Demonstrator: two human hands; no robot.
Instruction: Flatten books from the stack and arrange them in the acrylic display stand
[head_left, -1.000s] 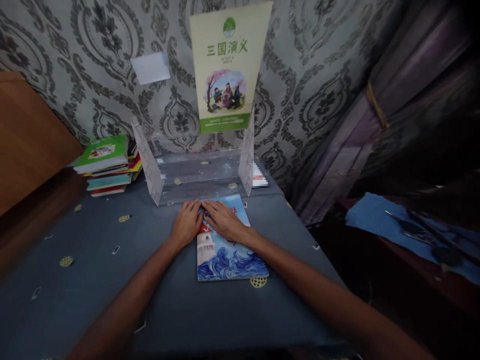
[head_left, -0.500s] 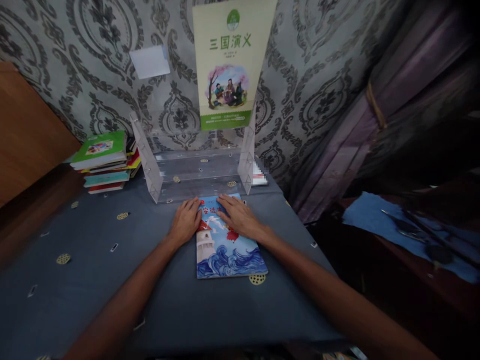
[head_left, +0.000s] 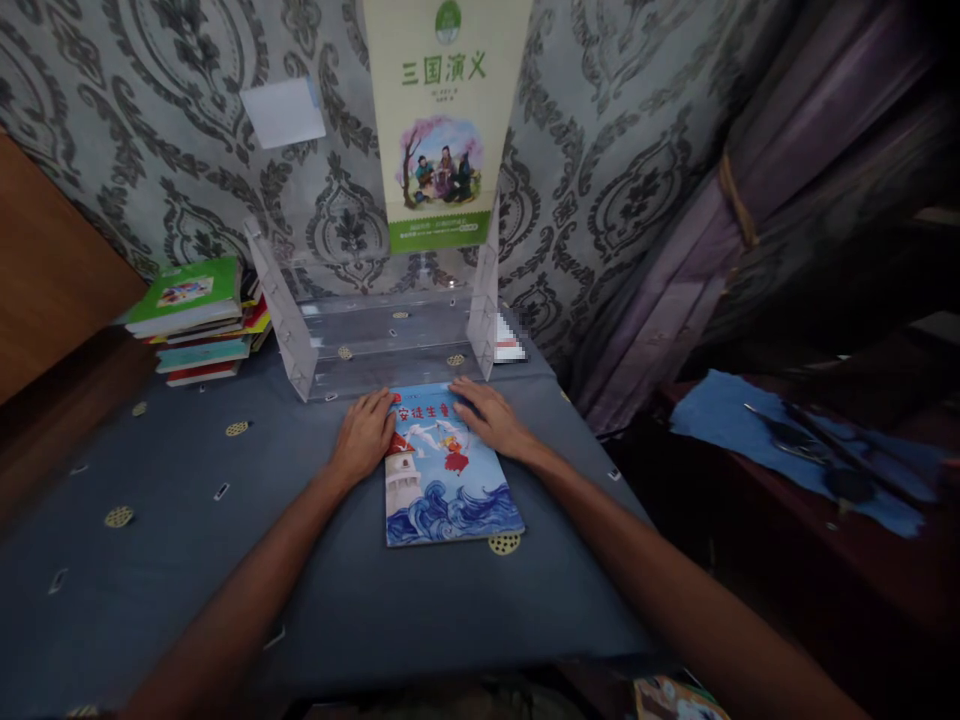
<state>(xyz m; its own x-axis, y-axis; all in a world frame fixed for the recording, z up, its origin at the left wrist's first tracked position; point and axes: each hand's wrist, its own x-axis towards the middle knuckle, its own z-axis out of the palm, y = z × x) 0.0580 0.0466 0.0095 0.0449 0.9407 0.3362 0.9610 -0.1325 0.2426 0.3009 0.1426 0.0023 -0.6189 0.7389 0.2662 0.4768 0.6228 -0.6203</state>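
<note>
Blue book (head_left: pixel 444 482) lies flat on the table (head_left: pixel 176 460); my left hand (head_left: pixel 364 434) and right hand (head_left: pixel 493 420), uncurled, flank its top, seemingly squaring it; any lift calls for gripping its edges.

Light-blue book (head_left: pixel 442 475) with deep-blue waves and red lettering; slate-blue surface (head_left: pixel 187 560) dotted with yellow motifs; grey wall (head_left: pixel 577 130) with dark scrolling medallions; dusky purple curtain (head_left: pixel 679 290).

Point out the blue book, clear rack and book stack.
Blue book (head_left: pixel 453 472): head view, front cover.
Clear rack (head_left: pixel 286 318): head view, left side panel.
Book stack (head_left: pixel 187 292): head view, green top cover.
</note>
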